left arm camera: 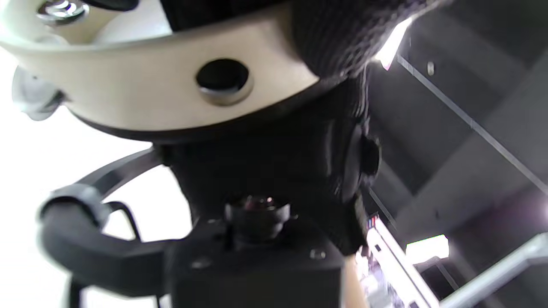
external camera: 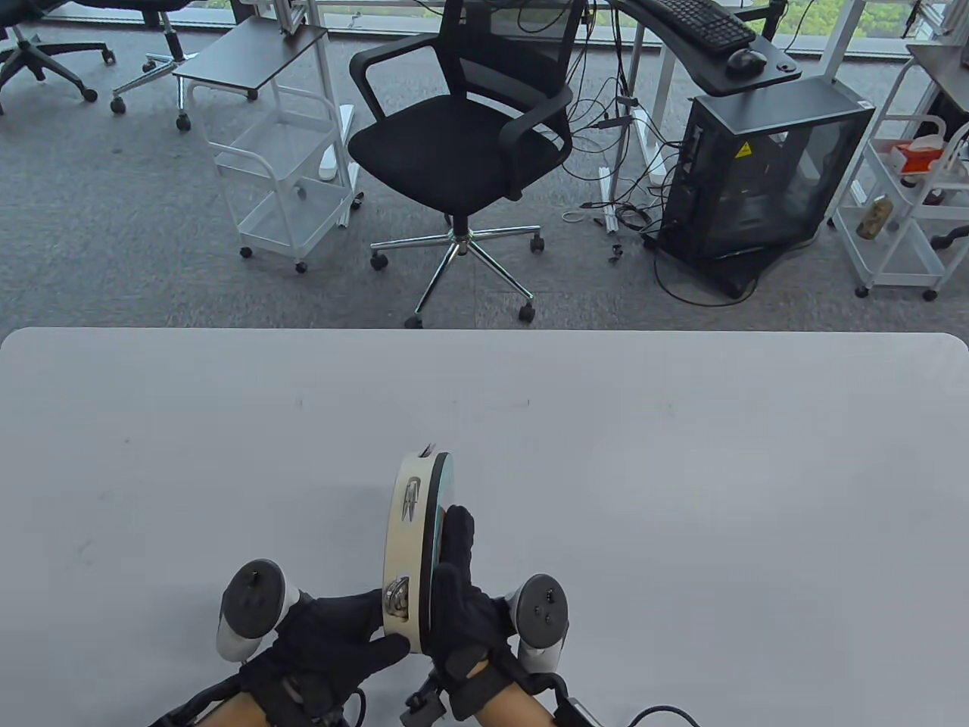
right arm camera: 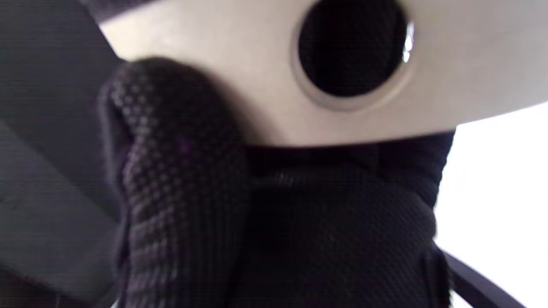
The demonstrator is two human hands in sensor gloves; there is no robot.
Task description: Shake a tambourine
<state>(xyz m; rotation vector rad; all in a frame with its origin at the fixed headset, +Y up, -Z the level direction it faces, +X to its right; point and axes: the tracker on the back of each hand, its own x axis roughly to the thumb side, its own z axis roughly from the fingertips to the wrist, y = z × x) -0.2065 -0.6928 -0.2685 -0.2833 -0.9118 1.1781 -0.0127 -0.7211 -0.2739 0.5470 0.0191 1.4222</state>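
Two hands, left hand [external camera: 333, 636] and right hand [external camera: 462, 598], gripping upright tambourine [external camera: 412, 530]: keep hold firm, shake briskly, spare jingles.

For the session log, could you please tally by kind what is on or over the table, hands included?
Tambourine: 1, held on edge
Gloved hands: 2, left hand and right hand, both gripping the frame
Hand trackers: 2, left tracker, right tracker
Total: 5

table [external camera: 681, 454] | office chair [external camera: 462, 144] beyond | PC tower [external camera: 764, 174] right | 2 white carts [external camera: 288, 182]
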